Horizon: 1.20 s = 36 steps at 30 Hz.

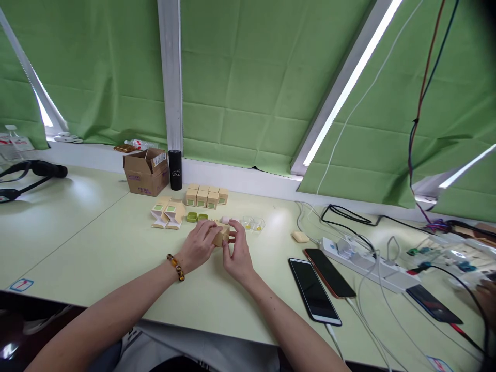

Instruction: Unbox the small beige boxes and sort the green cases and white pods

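Between both hands is a small kraft cardboard box (220, 236), raised a little over the table. My left hand (199, 244) grips it from the left, fingers over its top. My right hand (237, 252) pinches its right side with thumb and fingers. Just behind the hands lie small green trays (197, 217), a pale pinkish piece (225, 220) and clear plastic cups (253, 223) with something yellow in them. Unfolded kraft boxes (169, 214) with green labels lie to the left. Farther back, several closed kraft boxes (204, 197) stand in rows.
A larger open carton (146, 172) and a black cylinder (175, 170) stand at the back left. To the right are phones (314, 290), a beige square item (300, 237), a white power strip (368, 265) and tangled cables. A black strap-like device (33, 173) lies far left.
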Each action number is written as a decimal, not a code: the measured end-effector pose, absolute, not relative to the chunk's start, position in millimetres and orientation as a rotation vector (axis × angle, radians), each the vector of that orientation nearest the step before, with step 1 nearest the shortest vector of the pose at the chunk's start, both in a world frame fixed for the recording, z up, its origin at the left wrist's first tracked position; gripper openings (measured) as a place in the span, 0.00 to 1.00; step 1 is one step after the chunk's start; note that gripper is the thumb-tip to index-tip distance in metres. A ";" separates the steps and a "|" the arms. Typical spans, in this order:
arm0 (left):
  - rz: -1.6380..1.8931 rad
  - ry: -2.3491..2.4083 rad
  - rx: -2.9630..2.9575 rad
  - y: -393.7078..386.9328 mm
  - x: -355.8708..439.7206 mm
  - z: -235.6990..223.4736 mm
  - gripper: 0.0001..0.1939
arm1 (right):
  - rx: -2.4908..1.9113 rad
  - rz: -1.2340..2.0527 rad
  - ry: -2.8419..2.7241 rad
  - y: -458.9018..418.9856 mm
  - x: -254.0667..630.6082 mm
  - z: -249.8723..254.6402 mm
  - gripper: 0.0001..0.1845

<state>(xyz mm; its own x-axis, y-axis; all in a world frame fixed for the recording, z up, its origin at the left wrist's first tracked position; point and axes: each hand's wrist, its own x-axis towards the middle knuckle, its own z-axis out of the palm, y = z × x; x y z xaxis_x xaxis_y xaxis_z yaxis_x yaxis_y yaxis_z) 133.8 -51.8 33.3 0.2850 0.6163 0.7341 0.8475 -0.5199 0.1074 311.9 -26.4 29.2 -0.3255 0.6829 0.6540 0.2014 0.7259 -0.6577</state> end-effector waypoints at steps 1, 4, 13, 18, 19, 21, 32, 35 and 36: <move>-1.061 -1.331 -2.262 -51.8 133.4 33.2 0.24 | -0.681 0.556 -1.885 -27.0 311.1 28.3 0.31; -1.037 -1.312 -2.270 -51.9 132.9 32.7 0.22 | -0.666 0.503 -1.902 -27.3 309.2 24.6 0.36; -1.055 -1.332 -2.287 -52.3 136.5 32.2 0.20 | -0.690 0.424 -1.846 -23.7 306.8 16.6 0.40; -1.133 -1.373 -2.283 -51.8 134.5 32.5 0.27 | -0.784 0.540 -1.755 -21.3 312.7 22.8 0.32; -1.157 -1.382 -2.294 -51.8 133.8 32.6 0.28 | -0.802 0.612 -1.716 -20.6 313.8 24.7 0.29; -1.229 -1.407 -2.307 -51.5 132.5 32.6 0.29 | -0.797 0.753 -1.611 -19.0 314.9 28.7 0.24; -1.489 -1.502 -2.428 -52.5 133.4 41.1 0.16 | -0.787 1.084 -1.279 -9.9 315.8 35.7 0.25; -1.482 -1.544 -2.467 -54.9 135.6 42.8 0.21 | -0.797 1.075 -1.283 -9.1 317.2 36.7 0.24; -1.475 -1.558 -2.473 -55.1 136.1 42.4 0.24 | -0.807 1.042 -1.302 -8.7 318.1 36.8 0.23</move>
